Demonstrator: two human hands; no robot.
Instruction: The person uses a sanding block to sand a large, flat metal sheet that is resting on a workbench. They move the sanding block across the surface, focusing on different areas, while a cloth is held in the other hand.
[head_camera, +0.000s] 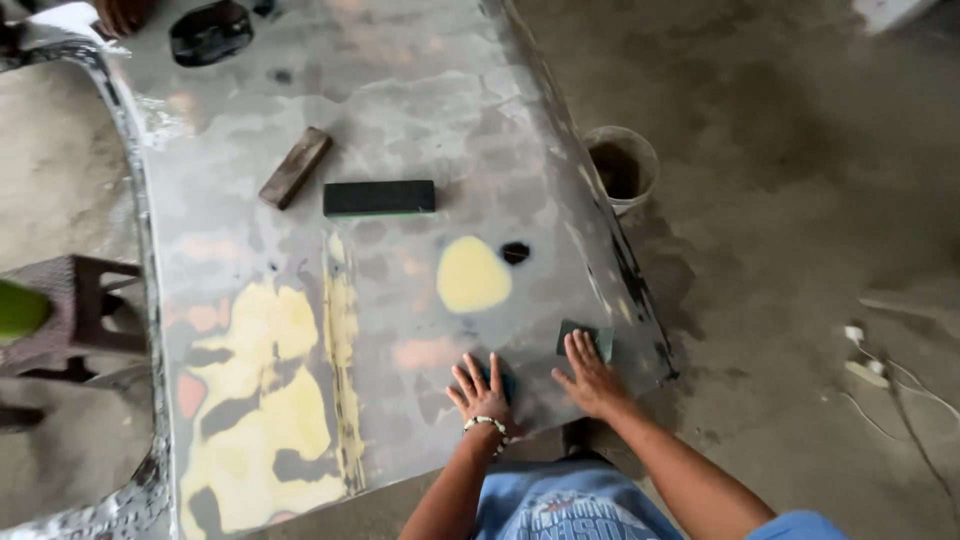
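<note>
Both hands are laid flat with fingers spread on a grey sanded car panel (400, 90). The left hand (482, 390) is pressed on a dark pad (507, 381), the right hand (592, 378) on a sheet of sandpaper (590, 335). Nothing is clenched. Farther away, a black block (379, 197) and a wooden block (296, 167) are lying; a bucket (621, 167) is placed on the floor.

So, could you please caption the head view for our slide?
Both hands, left hand and right hand, press dark sanding sheets flat on a patchy grey car panel.

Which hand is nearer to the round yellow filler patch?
Left. The left hand lies flat just below the round yellow filler patch; the right hand is farther right.
</note>
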